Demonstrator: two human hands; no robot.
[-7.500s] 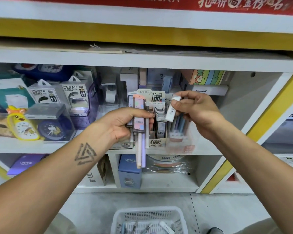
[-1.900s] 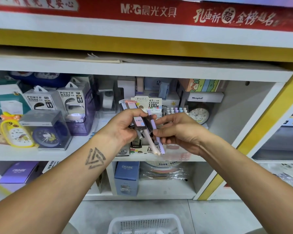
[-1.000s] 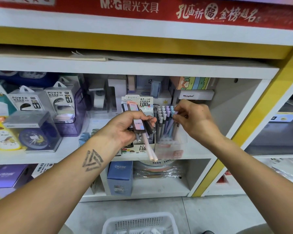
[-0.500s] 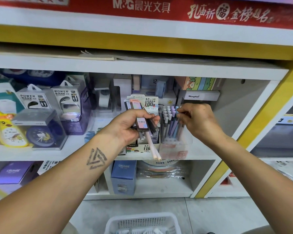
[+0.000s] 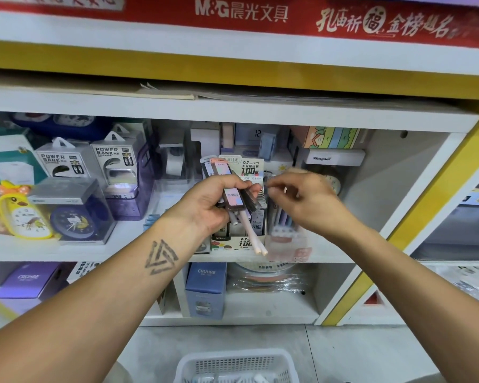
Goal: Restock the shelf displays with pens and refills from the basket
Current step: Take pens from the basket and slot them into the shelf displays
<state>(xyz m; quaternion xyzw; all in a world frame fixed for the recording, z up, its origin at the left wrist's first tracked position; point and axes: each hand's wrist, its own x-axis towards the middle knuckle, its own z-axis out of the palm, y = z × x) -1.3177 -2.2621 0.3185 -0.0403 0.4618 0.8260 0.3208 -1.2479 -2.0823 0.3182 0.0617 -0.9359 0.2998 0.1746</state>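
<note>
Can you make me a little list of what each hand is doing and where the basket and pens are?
left hand: gripping a bundle of refill packs and pale pens
right hand: blurred, fingers pinched beside the bundle; cannot tell if it holds anything
clear pen holder: on the shelf, pens standing in it, below the right hand
lead refill box: on the shelf, behind the left hand's pens
white basket: on the floor, at the bottom edge
</note>
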